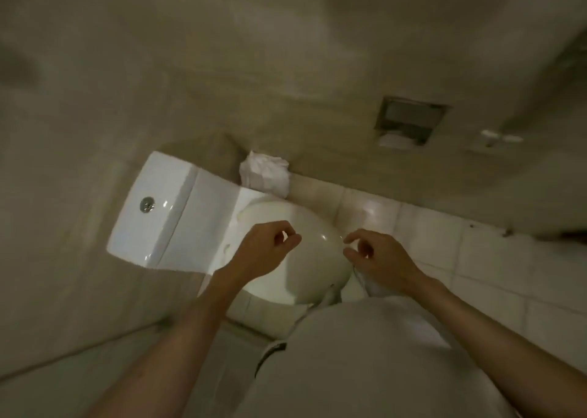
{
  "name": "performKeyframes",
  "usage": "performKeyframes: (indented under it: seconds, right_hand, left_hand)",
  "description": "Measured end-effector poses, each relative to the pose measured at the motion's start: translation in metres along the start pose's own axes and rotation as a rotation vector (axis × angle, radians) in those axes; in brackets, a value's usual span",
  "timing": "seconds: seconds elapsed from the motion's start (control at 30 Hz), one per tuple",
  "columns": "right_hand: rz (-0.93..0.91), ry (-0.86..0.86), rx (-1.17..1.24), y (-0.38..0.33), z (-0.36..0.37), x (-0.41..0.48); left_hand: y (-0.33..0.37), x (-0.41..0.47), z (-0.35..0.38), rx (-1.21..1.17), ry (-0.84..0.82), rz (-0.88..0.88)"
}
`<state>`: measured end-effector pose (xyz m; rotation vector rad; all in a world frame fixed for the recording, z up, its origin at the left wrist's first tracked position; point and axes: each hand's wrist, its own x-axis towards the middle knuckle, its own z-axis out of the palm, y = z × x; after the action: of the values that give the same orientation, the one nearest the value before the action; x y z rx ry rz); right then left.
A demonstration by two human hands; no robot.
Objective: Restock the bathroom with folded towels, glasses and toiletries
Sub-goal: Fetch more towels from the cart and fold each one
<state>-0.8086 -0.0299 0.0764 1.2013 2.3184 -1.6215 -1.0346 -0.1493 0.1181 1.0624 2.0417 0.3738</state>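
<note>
I look down on a white toilet with its lid down. My left hand hovers over the lid's left part, fingers curled and thumb and forefinger pinched together, with nothing visible in them. Over the lid's right edge is my right hand, its fingers bent and slightly apart. A small white piece shows just under its palm; whether the hand holds it is unclear. No towels, glasses or toiletries are in view.
The cistern with its chrome flush button lies at left. A white crumpled bag or lined bin stands against the wall beside the toilet. A recessed paper holder and a white fitting are on the wall. Tiled floor lies at right.
</note>
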Motion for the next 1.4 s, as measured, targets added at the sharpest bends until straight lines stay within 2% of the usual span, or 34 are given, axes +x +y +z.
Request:
performKeyframes:
  seconds: [0.13, 0.23, 0.33, 0.53, 0.63, 0.83, 0.97, 1.13, 1.27, 1.4]
  right_hand:
    - [0.42, 0.246, 0.373, 0.052, 0.011, -0.05]
    - [0.618, 0.448, 0.616, 0.09, 0.019, -0.097]
    - [0.752, 0.579, 0.796, 0.123, 0.031, -0.146]
    - [0.963, 0.732, 0.953, 0.181, 0.075, -0.225]
    - [1.016, 0.791, 1.05, 0.2, 0.091, -0.256]
    - [1.055, 0.697, 1.221, 0.212, 0.102, -0.29]
    - [1.085, 0.756, 1.429, 0.225, 0.095, -0.297]
    - [1.095, 0.887, 1.518, 0.263, 0.035, -0.302]
    - [1.029, 1.041, 1.535, 0.304, -0.04, -0.309]
    - [1.01, 1.12, 1.505, 0.332, -0.085, -0.319]
  left_hand:
    - [0.009, 0.029, 0.046, -0.29, -0.171, -0.034]
    - [0.017, 0.047, 0.085, -0.445, -0.283, -0.142]
    - [0.036, 0.058, 0.129, -0.373, -0.413, -0.164]
    - [0.102, 0.062, 0.21, -0.092, -0.615, -0.11]
    - [0.142, 0.06, 0.243, 0.0, -0.694, -0.071]
    - [0.227, 0.048, 0.299, 0.137, -0.793, 0.111]
    - [0.232, 0.055, 0.321, 0.309, -0.787, 0.131]
    - [0.231, 0.093, 0.33, 0.495, -0.757, 0.027]
    - [0.274, 0.125, 0.356, 0.64, -0.777, -0.016]
    - [0.34, 0.142, 0.409, 0.619, -0.832, 0.018]
